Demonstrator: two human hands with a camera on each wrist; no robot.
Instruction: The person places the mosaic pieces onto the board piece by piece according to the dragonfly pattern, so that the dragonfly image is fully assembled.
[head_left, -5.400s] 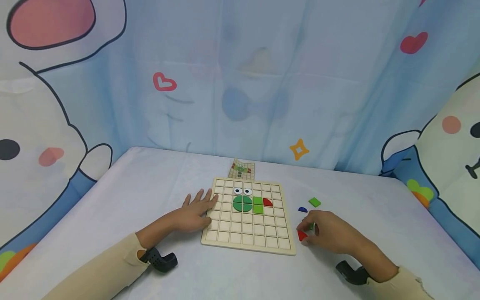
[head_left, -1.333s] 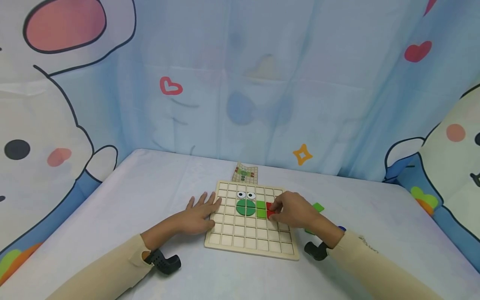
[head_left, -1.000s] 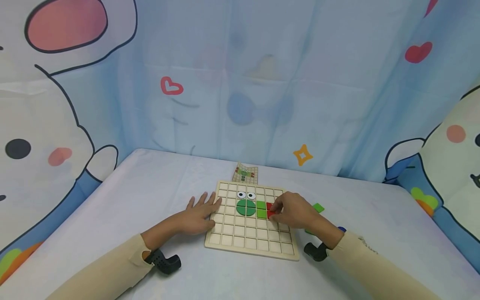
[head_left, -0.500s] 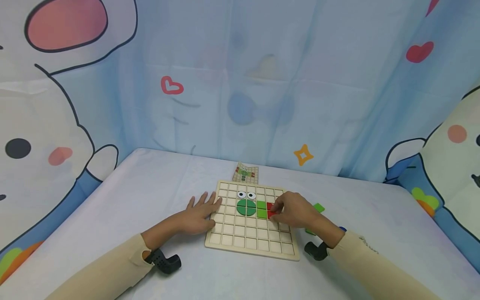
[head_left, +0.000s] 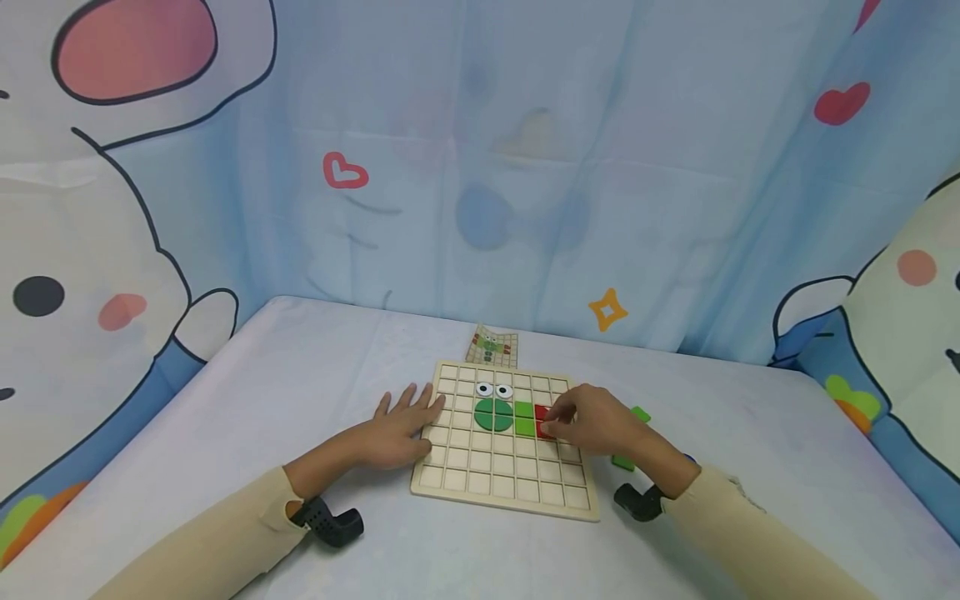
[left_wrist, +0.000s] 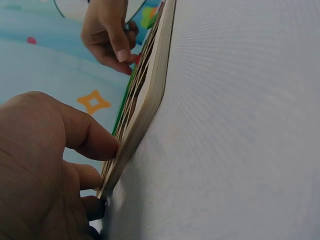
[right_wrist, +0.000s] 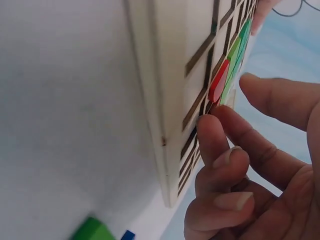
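Note:
A square wooden grid board [head_left: 495,467] lies on the white-covered table. My left hand [head_left: 390,437] rests on its left edge with fingers spread; the left wrist view shows the thumb against the rim. On the board are two eye tiles [head_left: 485,389], a dark green circle of quarter pieces [head_left: 493,415] and bright green squares [head_left: 525,427]. Red quarter-round pieces [right_wrist: 218,82] sit right of the squares, partly hidden in the head view. My right hand [head_left: 596,421] touches at these pieces with bent fingers; in the right wrist view thumb and index finger stand apart.
A small pattern card [head_left: 492,347] lies behind the board. Loose green pieces [head_left: 622,462] and a blue piece [head_left: 689,457] lie to the right, partly hidden by the right arm. A printed curtain [head_left: 525,167] hangs behind the table.
Earlier my right hand held a red piece beside the board; now a second red piece is on the board. In the last half second that hand shifts slightly right. My left hand stays put.

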